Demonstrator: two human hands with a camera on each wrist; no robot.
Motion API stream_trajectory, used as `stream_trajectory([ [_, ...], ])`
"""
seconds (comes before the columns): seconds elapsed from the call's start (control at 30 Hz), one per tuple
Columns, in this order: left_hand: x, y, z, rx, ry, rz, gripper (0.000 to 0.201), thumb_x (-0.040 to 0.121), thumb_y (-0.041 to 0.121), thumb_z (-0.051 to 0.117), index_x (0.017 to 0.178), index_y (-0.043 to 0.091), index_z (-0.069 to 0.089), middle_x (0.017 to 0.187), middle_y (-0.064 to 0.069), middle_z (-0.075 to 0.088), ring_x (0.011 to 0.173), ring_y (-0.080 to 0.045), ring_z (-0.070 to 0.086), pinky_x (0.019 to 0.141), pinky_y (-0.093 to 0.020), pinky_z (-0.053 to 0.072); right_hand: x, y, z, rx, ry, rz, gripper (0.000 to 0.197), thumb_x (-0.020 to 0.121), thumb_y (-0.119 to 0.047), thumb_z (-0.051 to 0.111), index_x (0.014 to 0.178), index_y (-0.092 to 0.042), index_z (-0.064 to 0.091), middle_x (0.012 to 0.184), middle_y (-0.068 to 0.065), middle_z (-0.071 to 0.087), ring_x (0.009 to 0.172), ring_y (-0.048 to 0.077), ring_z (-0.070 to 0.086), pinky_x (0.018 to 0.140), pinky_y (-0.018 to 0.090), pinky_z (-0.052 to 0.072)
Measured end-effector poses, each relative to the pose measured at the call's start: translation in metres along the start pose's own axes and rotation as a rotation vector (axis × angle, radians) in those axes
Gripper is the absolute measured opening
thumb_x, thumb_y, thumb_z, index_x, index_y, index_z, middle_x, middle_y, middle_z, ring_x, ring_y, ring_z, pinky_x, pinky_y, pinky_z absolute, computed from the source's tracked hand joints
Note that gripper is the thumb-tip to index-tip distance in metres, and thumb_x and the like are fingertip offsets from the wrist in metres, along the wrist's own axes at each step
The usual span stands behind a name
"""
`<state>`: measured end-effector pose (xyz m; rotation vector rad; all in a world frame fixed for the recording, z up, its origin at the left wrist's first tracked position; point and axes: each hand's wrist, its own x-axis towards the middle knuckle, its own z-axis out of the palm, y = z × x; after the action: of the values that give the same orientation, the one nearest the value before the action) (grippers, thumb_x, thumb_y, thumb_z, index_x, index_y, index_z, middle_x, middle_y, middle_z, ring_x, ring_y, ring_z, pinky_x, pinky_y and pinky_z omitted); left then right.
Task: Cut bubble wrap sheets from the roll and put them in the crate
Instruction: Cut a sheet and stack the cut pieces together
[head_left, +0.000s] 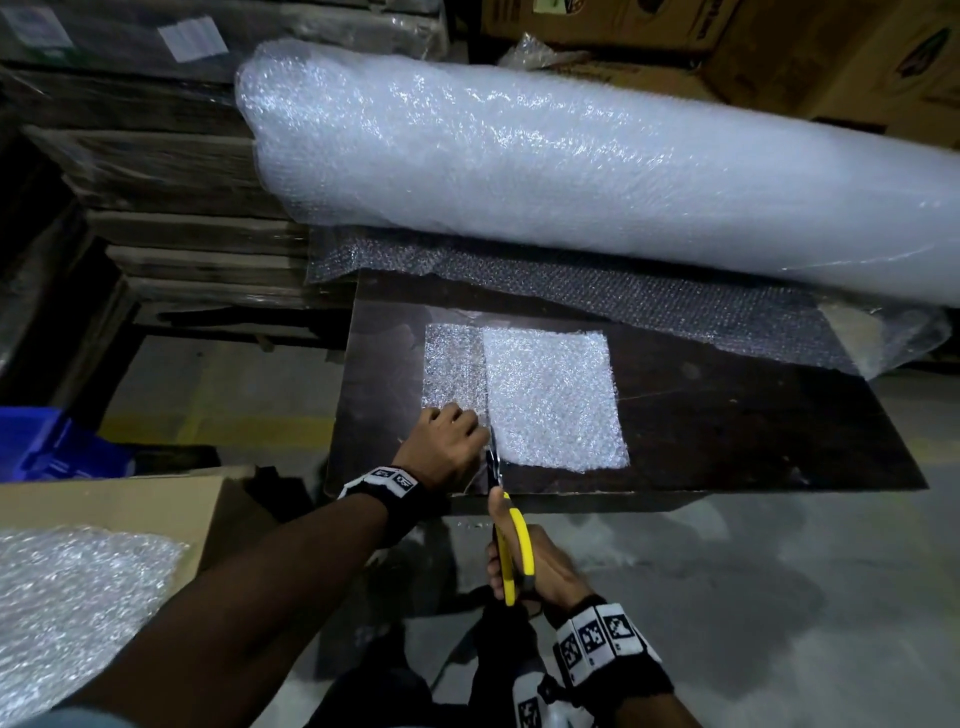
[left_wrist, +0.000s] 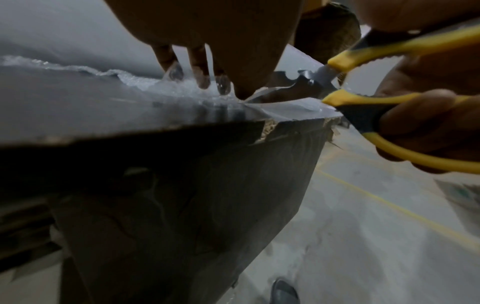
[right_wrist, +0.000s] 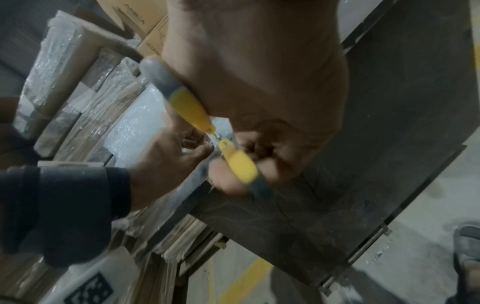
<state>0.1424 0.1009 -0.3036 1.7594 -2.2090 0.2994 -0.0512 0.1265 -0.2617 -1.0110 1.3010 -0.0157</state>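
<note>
Yellow-handled scissors (head_left: 511, 545) are gripped in the right hand (head_left: 540, 569), fingers curled through and round the handle loops, the wrist held below the near edge of the dark table (head_left: 727, 415). The blades point away from the person and enter the near edge of the bubble wrap sheet (head_left: 553, 397), which lies flat on the table top. The blades stand partly apart in the left wrist view, with the film between them.

The left hand (head_left: 449, 447) reaches in from the left, forearm extended, and presses down on the thinner left strip of the sheet just beside the blades. Its fingertips (left_wrist: 203, 81) bear on the wrap; whether the thumb also pinches it cannot be told.

The large bubble wrap roll (head_left: 571, 171) lies across the far side of the table, its loose tail spread beneath it, apart from the sheet being cut.

A cardboard box (head_left: 156, 499) at lower left holds bubble wrap. A blue crate (head_left: 47, 441) stands further left, partly out of view.
</note>
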Motion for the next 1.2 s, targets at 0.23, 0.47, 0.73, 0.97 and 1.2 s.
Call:
stream_trajectory([
  [0.23,-0.007,0.000,0.000,0.001,-0.052,-0.108,0.019,0.071,0.025,0.077,0.080,0.015,0.062,0.084,-0.006,0.060,0.077,-0.029,0.057,0.065,-0.037,0.040,0.005,0.004,-0.001,-0.074,0.112,-0.054,0.067,0.079,-0.072,0.061,0.061,-0.008,0.057,0.050,0.008,0.056,0.036,0.018,0.052,0.039,0.018,0.040],
  [0.47,-0.010,0.003,0.000,-0.028,-0.084,-0.128,0.027,0.069,0.025,0.082,0.086,0.016,0.063,0.087,-0.006,0.062,0.078,-0.028,0.059,0.063,-0.035,0.042,0.002,-0.009,0.004,-0.010,-0.009,0.051,0.080,0.074,-0.084,0.047,0.072,-0.005,0.059,0.053,0.006,0.056,0.045,0.021,0.056,0.048,0.025,0.049],
  [0.73,-0.011,0.002,0.000,-0.037,-0.111,-0.135,0.032,0.066,0.025,0.085,0.087,0.017,0.062,0.089,-0.005,0.061,0.080,-0.027,0.058,0.062,-0.035,0.043,0.001,-0.009,0.007,0.001,-0.014,0.006,0.076,0.072,-0.082,0.052,0.073,-0.007,0.057,0.058,0.008,0.054,0.047,0.021,0.055,0.048,0.023,0.048],
  [0.97,-0.014,-0.004,0.001,-0.029,-0.102,-0.114,0.020,0.081,0.032,0.051,0.089,0.017,0.061,0.090,-0.005,0.061,0.081,-0.027,0.057,0.063,-0.036,0.043,0.003,0.000,0.012,-0.023,0.073,-0.026,0.074,0.063,-0.083,0.062,0.062,-0.008,0.057,0.052,0.008,0.055,0.042,0.022,0.053,0.044,0.023,0.043],
  [1.2,-0.015,-0.007,-0.001,-0.014,-0.065,-0.069,0.020,0.080,0.032,0.051,0.086,0.016,0.062,0.091,-0.006,0.062,0.083,-0.029,0.058,0.063,-0.035,0.040,0.003,-0.004,0.012,-0.016,0.015,-0.001,0.085,0.055,-0.091,0.053,0.070,-0.008,0.059,0.056,0.008,0.057,0.046,0.023,0.057,0.050,0.027,0.050],
])
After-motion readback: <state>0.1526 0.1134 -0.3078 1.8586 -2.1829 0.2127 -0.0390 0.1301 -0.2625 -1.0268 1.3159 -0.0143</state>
